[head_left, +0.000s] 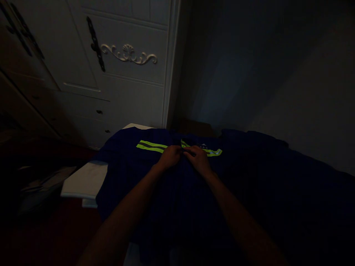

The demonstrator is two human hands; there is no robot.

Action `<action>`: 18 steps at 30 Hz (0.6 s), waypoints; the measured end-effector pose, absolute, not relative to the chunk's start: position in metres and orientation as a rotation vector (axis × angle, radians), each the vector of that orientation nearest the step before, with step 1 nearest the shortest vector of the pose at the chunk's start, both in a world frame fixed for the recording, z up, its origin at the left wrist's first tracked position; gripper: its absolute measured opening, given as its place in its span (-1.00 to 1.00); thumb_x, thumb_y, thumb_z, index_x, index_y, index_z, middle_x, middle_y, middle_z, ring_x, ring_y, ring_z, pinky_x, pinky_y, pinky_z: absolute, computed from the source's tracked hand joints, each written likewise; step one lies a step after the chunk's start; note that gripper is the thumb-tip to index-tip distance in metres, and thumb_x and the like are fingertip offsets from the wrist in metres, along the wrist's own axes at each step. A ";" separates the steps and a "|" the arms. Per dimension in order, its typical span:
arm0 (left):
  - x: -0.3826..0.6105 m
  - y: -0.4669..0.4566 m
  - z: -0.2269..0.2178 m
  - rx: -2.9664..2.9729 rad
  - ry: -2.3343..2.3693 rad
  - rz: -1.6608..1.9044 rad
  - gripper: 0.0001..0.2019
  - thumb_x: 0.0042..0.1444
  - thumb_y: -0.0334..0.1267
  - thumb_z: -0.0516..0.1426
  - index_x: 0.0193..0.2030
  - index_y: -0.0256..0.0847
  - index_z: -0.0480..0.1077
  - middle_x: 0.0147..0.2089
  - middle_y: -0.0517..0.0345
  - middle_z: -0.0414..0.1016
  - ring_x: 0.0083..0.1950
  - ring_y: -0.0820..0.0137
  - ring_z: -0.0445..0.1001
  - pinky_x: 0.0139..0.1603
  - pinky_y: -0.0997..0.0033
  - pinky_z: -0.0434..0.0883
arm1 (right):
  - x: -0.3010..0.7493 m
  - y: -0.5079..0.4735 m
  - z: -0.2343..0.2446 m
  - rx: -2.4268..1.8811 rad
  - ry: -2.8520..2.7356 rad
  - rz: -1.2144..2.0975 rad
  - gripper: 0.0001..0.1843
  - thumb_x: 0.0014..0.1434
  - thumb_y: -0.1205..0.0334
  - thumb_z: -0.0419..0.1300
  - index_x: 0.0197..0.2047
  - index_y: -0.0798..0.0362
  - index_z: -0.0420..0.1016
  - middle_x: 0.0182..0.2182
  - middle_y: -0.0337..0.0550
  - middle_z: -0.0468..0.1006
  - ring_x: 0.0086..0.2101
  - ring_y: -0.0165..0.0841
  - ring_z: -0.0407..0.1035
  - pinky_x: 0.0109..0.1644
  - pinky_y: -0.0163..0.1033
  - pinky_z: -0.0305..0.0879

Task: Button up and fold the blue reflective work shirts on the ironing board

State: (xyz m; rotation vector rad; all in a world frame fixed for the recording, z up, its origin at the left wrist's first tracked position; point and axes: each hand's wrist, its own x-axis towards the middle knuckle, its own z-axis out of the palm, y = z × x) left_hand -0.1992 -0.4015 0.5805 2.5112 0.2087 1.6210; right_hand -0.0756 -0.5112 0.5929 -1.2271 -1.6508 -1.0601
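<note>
A dark blue work jacket [166,192] with yellow-green reflective strips [151,146] across its chest lies spread out in front of me. At the front opening, between the two strips, my left hand [171,155] is closed on the jacket's edge. My right hand [198,158] meets it there, its fingers pinched on the other edge of the opening. The fingertips nearly touch, and what lies between them is too dark and small to make out. Above the right strip sits a small pale logo [203,146].
Under the jacket a white surface [84,181] sticks out at the left. Behind stands a white wardrobe [133,88] with dark handles and a carved ornament. To the right is a dim wall [299,92]. Dark, indistinct items [44,184] lie at the far left above a reddish floor [50,236].
</note>
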 end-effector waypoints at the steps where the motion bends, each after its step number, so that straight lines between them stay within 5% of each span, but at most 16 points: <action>1: -0.199 -0.402 0.580 2.530 0.217 1.631 -0.77 0.18 -0.40 0.01 -0.34 -0.30 0.50 -0.35 -0.01 0.56 -0.31 0.30 0.48 -0.29 0.39 0.26 | -0.076 -0.511 0.593 -1.226 -1.642 -1.053 -0.83 0.10 0.29 0.29 -0.20 0.01 0.64 -0.28 -0.11 0.62 -0.25 -0.27 0.49 -0.09 -0.17 0.39; 13: -0.204 -0.404 0.582 2.534 -0.002 1.666 -0.74 0.16 -0.35 0.01 -0.46 -0.26 0.47 -0.45 0.09 0.49 -0.34 0.34 0.43 -0.25 0.40 0.27 | -0.063 -0.504 0.600 -1.239 -1.418 -0.410 -0.80 -0.16 0.27 0.37 -0.36 0.06 0.64 -0.36 -0.12 0.67 -0.31 -0.23 0.54 -0.17 -0.15 0.43; 18: -0.202 -0.396 0.582 2.515 -0.130 1.640 -0.76 0.12 -0.38 0.02 -0.51 -0.25 0.44 -0.48 0.16 0.45 -0.37 0.38 0.38 -0.27 0.43 0.26 | -0.058 -0.506 0.604 -1.274 -1.451 -0.414 -0.83 -0.11 0.28 0.32 -0.36 0.04 0.66 -0.38 -0.15 0.67 -0.34 -0.25 0.53 -0.20 -0.17 0.42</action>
